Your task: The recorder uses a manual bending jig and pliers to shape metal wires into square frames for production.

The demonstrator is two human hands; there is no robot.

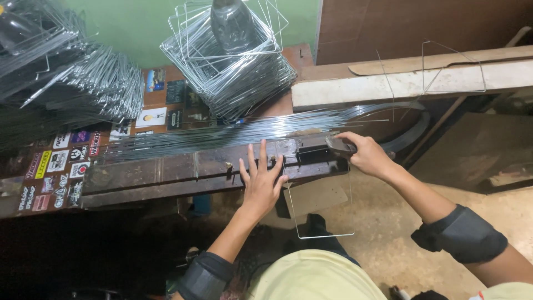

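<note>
Now my left hand [261, 183] lies open-fingered on the bending jig [233, 164] at the counter edge, pinning the half-bent wire frame [322, 222] that hangs below, my right hand [366, 155] closed around the lever handle [340, 144], which likely needs a steady swing next.

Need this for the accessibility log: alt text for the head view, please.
Seen from above, a person's left hand presses flat on a dark metal bending jig while the right hand grips its lever handle; a bent wire frame hangs below. Straight wire rods lie along the bench, with stacks of finished wire frames behind.
</note>
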